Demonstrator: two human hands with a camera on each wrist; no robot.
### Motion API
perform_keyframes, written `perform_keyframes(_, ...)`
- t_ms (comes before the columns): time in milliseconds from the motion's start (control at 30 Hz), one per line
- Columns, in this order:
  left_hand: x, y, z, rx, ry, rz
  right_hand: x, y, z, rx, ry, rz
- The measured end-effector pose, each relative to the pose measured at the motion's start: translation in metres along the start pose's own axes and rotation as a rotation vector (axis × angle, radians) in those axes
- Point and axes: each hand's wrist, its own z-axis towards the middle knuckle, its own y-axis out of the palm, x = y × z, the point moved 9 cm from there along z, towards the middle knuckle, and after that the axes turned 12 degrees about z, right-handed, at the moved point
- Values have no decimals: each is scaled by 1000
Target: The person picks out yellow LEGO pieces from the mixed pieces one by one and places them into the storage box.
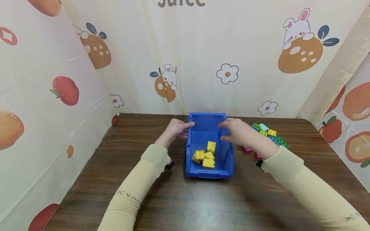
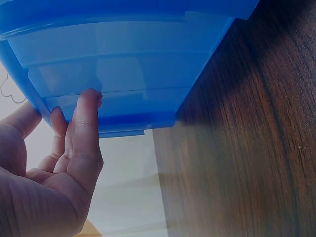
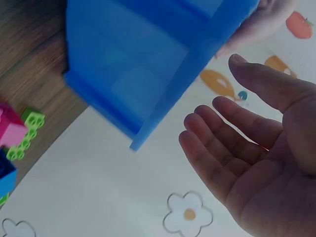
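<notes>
A blue plastic bin (image 1: 209, 175) stands on the table with several yellow toy building blocks (image 1: 208, 164) gathered toward its near end. My left hand (image 1: 177, 128) holds the bin's left wall, thumb at the rim and fingers along the outside. In the left wrist view, the fingers (image 2: 86, 128) lie against the bin's outer side. Over the bin's far right rim is my right hand (image 1: 235, 131), fingers spread and loosely bent. The right wrist view shows this hand with nothing in it, apart from the bin's wall (image 3: 123, 59).
Right of the bin, partly behind my right forearm, lies a pile of coloured blocks, including a green block (image 1: 279, 141), a yellow block (image 1: 272, 132) and a pink block (image 1: 247, 149). A printed curtain (image 1: 196, 48) hangs along the back edge of the brown wooden table (image 1: 179, 205).
</notes>
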Motion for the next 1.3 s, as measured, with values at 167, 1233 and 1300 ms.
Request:
perform_keyframes(167,0,0,0,2,-5,2,17,-9,-4,3,82,37)
perform_keyframes(1233,-1,-1,2,10,7,20,127,-48,-10,89,216,68)
perform_keyframes(1300,-1,-1,1,9,2,21,134,-50,-11,104,229,67)
